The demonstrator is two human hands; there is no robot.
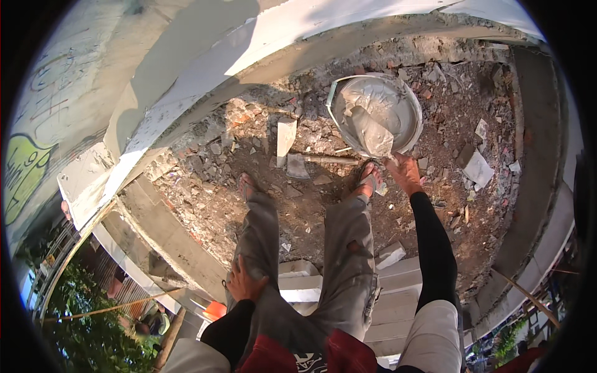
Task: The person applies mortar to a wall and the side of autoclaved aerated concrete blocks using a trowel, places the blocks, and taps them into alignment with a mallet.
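One trowel point(373, 133) slants inside the rim of the bucket point(416, 112), its broad blade smeared grey; whether the blade touches the mortar point(380, 98) below it is hard to tell. The right hand point(407, 174) is at the bucket's near side, its fingers clamped on the trowel at the handle end, most of which the hand hides. The left hand point(245, 283) is well apart from the bucket, nearer the body and to the left, resting on the left leg of the grey trousers point(339, 273) with its fingers somewhat spread and nothing held in them. The bucket itself stands on the rubble point(448, 205), ahead of the feet and slightly to the right of them. Both feet wear sandals point(374, 182), the right one just short of the bucket, the left one farther off to its left. An axe-like tool point(326, 160) lies near the bucket on its near left side, its wooden handle pointing toward the right foot, and a pale slab point(286, 137) lies left of the bucket, just beyond the tool's head. Well to the right of the bucket is a broken block point(477, 166), white on one face. Beyond the bucket curves a low wall point(280, 28), light on top. Nearer the body than the bucket, pale blocks point(300, 283) show between the legs.
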